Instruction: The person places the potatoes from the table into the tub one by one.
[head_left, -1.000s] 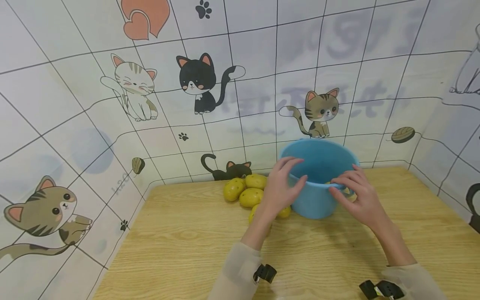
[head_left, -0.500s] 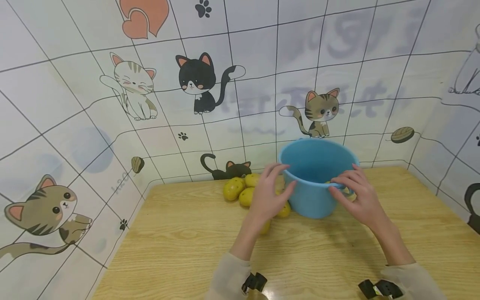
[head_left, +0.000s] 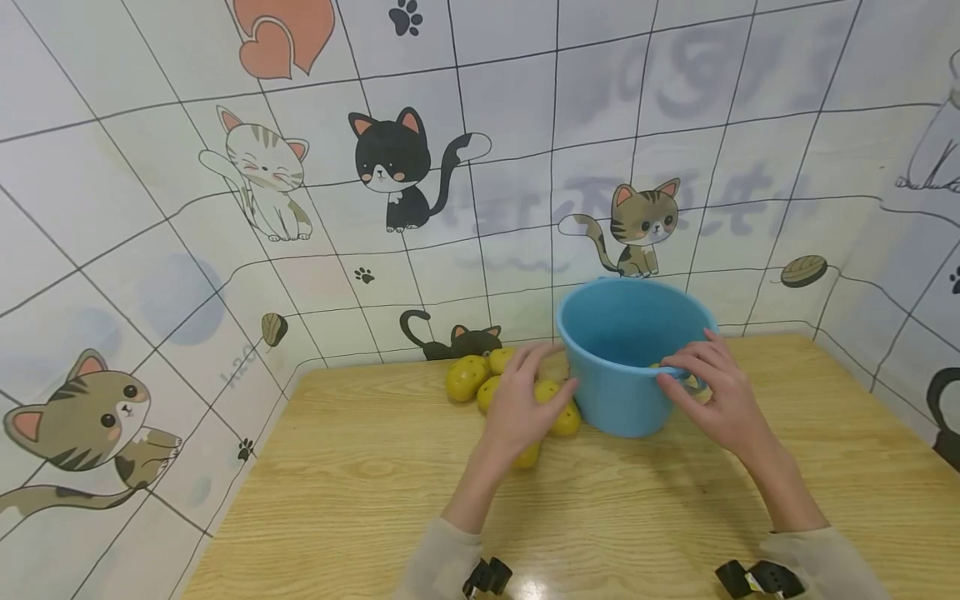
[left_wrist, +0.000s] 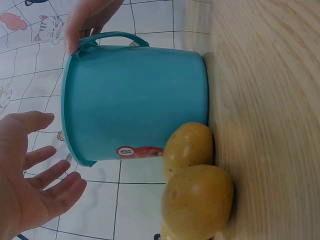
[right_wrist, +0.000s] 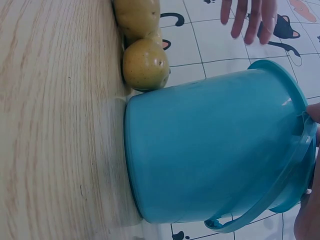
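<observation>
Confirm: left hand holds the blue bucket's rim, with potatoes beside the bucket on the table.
No: the left wrist view shows the right hand, not the left hand, holding the blue bucket's rim, with potatoes beside the bucket on the table.

Soft, even light is falling on the table (head_left: 360,500), glaring at the head view's lower edge, while the right wrist view is slightly blurring the left hand (right_wrist: 253,20).
</observation>
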